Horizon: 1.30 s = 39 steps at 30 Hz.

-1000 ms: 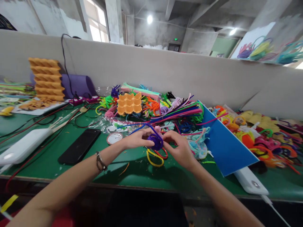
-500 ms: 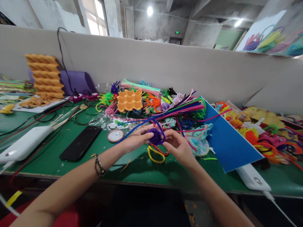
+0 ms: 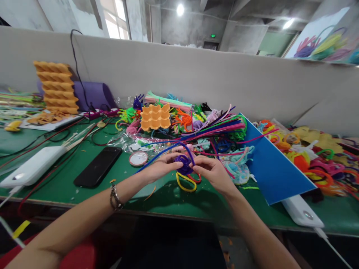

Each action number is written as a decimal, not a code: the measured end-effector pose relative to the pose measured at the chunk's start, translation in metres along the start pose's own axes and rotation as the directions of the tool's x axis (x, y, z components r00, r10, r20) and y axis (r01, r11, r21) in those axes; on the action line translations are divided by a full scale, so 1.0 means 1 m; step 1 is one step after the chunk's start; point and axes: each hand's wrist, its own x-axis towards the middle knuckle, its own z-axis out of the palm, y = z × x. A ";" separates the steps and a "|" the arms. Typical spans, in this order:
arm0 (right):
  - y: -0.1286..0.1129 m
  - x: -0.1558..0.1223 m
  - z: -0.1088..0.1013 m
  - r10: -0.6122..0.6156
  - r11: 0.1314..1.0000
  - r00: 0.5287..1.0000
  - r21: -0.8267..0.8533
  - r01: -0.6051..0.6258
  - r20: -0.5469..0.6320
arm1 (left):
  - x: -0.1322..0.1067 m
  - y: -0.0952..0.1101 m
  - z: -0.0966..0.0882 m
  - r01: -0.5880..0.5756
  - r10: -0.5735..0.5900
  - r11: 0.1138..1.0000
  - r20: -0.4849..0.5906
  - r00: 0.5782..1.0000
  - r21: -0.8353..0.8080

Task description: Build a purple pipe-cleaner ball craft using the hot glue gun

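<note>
Above the front of the green table, my left hand (image 3: pixel 165 166) grips a round coil of purple pipe cleaner (image 3: pixel 184 164) between thumb and fingers. A purple strand loops up over the coil and comes down at its right side. My right hand (image 3: pixel 209 170) pinches that strand by the coil's right edge, thumb and forefinger together. A long blue pipe cleaner (image 3: pixel 157 155) runs past the left hand toward the wrist; whether it joins the coil I cannot tell. Just below the coil are a yellow loop (image 3: pixel 186 186) and a red loop (image 3: pixel 198 180).
A heap of coloured pipe cleaners (image 3: pixel 215 125) and an orange egg-crate piece (image 3: pixel 155 117) lie behind the hands. A black phone (image 3: pixel 98 167) and a white power bank (image 3: pixel 32 166) are on the left. To the right, a blue board (image 3: pixel 276 168) leans beside another white power bank (image 3: pixel 303 211).
My right hand has closed in on the coil and now pinches the purple strand at its right side. The left hand keeps its hold. The view has shifted slightly.
</note>
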 end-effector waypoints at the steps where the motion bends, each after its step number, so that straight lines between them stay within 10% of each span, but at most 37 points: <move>1: 0.000 -0.001 0.000 0.019 1.000 1.000 -0.003 -0.019 0.003 | -0.001 0.000 -0.002 -0.010 0.010 0.998 0.009 1.000 0.057; 19: 0.007 -0.009 0.021 0.065 0.993 0.963 0.111 -0.037 -0.263 | -0.006 -0.002 -0.004 -0.134 0.105 0.951 0.116 0.988 0.277; 29: 0.008 -0.011 0.015 0.107 0.994 0.972 0.044 -0.100 -0.208 | -0.008 0.002 -0.001 -0.067 0.045 0.905 0.062 0.997 0.421; 39: 0.019 -0.011 0.023 0.147 0.986 0.927 0.122 -0.111 -0.345 | -0.010 0.006 0.011 -0.205 0.193 0.715 0.094 0.977 0.668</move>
